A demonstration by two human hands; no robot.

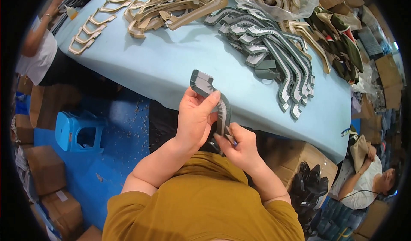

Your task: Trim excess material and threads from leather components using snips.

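A dark green, curved trim piece (223,108) with a pale grey notched inner edge is held up in front of my body, just off the table's near edge. My left hand (196,116) is closed around its upper part, thumb pressed on the face below the broad pale end. Lower down, my right hand (240,146) is closed at the piece's bottom end, thumb against it. Something small, bluish and shiny shows between the right fingers; its kind I cannot make out.
The light-blue table (171,69) bears stacked green trim pieces (274,48), beige pieces (184,5) and a plastic bag (278,1). A blue stool (79,131) stands left, a carton (295,159) right below the table. Other people sit at the left (40,48) and right (364,181).
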